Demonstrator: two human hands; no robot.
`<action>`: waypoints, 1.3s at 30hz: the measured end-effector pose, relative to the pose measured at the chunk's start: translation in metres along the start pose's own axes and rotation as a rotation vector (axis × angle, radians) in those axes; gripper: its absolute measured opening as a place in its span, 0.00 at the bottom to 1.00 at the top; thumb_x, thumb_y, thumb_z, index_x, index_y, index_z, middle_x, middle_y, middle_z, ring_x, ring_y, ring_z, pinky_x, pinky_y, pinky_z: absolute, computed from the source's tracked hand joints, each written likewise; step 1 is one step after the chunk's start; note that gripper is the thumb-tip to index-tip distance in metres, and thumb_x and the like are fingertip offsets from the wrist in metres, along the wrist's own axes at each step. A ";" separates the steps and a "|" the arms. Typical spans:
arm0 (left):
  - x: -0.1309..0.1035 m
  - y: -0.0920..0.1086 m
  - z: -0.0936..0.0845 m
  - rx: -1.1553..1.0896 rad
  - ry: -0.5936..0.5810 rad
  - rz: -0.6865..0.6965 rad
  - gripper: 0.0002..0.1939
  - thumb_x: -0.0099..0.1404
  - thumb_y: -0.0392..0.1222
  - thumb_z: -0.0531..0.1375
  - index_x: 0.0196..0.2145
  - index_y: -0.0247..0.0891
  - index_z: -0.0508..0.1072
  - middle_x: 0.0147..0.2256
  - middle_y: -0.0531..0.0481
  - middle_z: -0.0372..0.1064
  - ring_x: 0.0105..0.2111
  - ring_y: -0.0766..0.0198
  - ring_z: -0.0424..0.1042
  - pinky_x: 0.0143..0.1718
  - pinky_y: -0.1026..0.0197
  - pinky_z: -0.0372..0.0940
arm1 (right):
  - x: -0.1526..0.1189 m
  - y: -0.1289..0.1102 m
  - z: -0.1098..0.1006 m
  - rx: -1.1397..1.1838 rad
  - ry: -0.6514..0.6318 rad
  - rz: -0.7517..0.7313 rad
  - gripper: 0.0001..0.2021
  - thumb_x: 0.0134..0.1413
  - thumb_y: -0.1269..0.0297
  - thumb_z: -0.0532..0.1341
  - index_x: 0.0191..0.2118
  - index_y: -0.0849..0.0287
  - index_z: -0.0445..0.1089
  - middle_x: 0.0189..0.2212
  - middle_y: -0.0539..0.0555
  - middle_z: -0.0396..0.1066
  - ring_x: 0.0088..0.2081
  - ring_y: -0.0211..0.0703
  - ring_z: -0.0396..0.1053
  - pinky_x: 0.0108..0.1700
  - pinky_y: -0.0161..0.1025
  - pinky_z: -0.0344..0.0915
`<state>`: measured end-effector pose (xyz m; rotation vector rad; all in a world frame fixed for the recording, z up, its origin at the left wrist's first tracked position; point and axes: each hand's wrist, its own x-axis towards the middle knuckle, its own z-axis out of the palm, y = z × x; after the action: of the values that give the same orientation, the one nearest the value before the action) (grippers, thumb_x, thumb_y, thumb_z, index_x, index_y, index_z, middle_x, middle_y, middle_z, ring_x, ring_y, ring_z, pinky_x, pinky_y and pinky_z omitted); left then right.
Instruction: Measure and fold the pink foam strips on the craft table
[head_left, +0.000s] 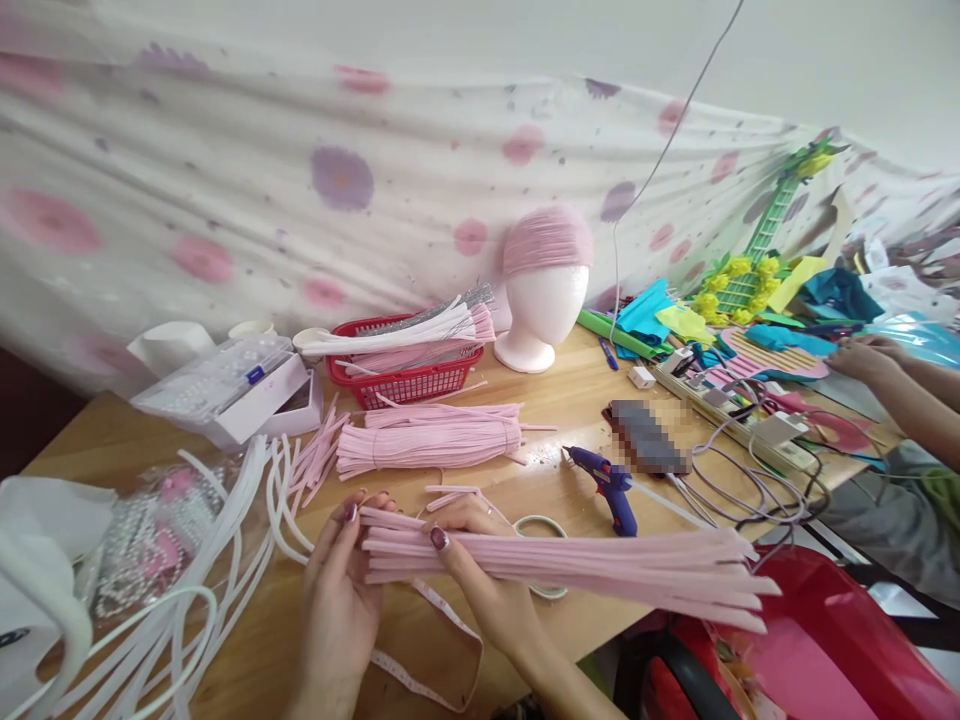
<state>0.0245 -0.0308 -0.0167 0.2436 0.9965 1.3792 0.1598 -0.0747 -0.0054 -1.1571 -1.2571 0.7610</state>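
A loose bundle of pink pipe cleaners (pixel 600 565) is held over the front of the table, its far ends fanned out to the right. My right hand (pixel 480 570) is closed round it left of the middle, thumb on top. My left hand (pixel 341 580) is curled at the bundle's left end, fingertips closed against it, partly hidden. Just behind lies a thicker tied bundle of pink pipe cleaners (pixel 435 443). Under my hands are a tape measure (pixel 442 610) and a roll of tape (pixel 551 592), partly covered.
Behind stand a red basket (pixel 420 385) of stems and a foam head (pixel 544 310). A blue glue gun (pixel 611 490), a blurred phone (pixel 649 438) and a power strip (pixel 750 420) with tangled cables lie right. White strips (pixel 202 580) lie left. Another person's hands (pixel 870 355) work at right.
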 end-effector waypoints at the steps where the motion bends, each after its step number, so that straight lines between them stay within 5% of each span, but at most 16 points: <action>1: 0.001 0.002 -0.001 0.007 -0.002 0.003 0.10 0.54 0.36 0.69 0.36 0.39 0.80 0.36 0.50 0.81 0.36 0.62 0.79 0.36 0.66 0.73 | 0.001 -0.001 -0.001 0.006 -0.010 -0.012 0.11 0.64 0.60 0.59 0.33 0.57 0.74 0.32 0.54 0.75 0.38 0.45 0.72 0.43 0.41 0.67; 8: 0.007 0.013 -0.002 0.089 -0.053 0.016 0.22 0.42 0.41 0.76 0.38 0.41 0.81 0.38 0.51 0.81 0.33 0.64 0.79 0.31 0.68 0.73 | 0.003 -0.001 -0.014 0.138 -0.059 0.113 0.11 0.62 0.57 0.61 0.35 0.57 0.75 0.33 0.54 0.78 0.37 0.45 0.75 0.40 0.39 0.70; 15: 0.007 0.023 -0.009 0.515 -0.377 0.022 0.18 0.55 0.50 0.71 0.39 0.36 0.82 0.40 0.40 0.80 0.40 0.54 0.78 0.37 0.61 0.72 | 0.015 0.004 -0.027 0.240 -0.016 0.272 0.11 0.56 0.54 0.65 0.33 0.57 0.75 0.33 0.54 0.80 0.38 0.47 0.77 0.43 0.43 0.72; 23: 0.009 0.036 -0.021 0.881 -0.441 0.185 0.09 0.54 0.48 0.70 0.32 0.42 0.83 0.33 0.46 0.79 0.36 0.54 0.75 0.38 0.62 0.68 | 0.017 0.007 -0.026 0.343 -0.028 0.343 0.09 0.51 0.57 0.67 0.34 0.57 0.73 0.31 0.53 0.79 0.36 0.46 0.76 0.40 0.41 0.70; 30: 0.007 0.049 -0.027 1.010 -0.647 0.040 0.14 0.58 0.54 0.66 0.27 0.40 0.82 0.23 0.50 0.71 0.25 0.62 0.66 0.28 0.65 0.61 | 0.020 0.014 -0.026 0.485 -0.082 0.332 0.09 0.42 0.70 0.63 0.33 0.58 0.76 0.28 0.50 0.74 0.32 0.42 0.72 0.36 0.37 0.68; 34: 0.009 0.053 -0.029 1.042 -0.660 0.100 0.14 0.58 0.52 0.65 0.24 0.41 0.80 0.20 0.50 0.70 0.23 0.62 0.66 0.27 0.65 0.60 | 0.020 0.013 -0.025 0.712 -0.195 0.484 0.14 0.44 0.69 0.62 0.40 0.57 0.74 0.38 0.54 0.79 0.40 0.48 0.77 0.40 0.42 0.73; 39: 0.010 0.056 -0.034 1.212 -0.651 0.085 0.10 0.59 0.47 0.63 0.31 0.44 0.83 0.32 0.47 0.80 0.33 0.56 0.75 0.36 0.62 0.65 | 0.018 0.010 -0.028 0.707 -0.196 0.573 0.16 0.47 0.68 0.69 0.44 0.57 0.73 0.44 0.57 0.79 0.42 0.46 0.79 0.43 0.39 0.74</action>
<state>-0.0401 -0.0219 -0.0031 1.5319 1.1313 0.5124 0.1926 -0.0616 -0.0070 -0.8515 -0.6844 1.6228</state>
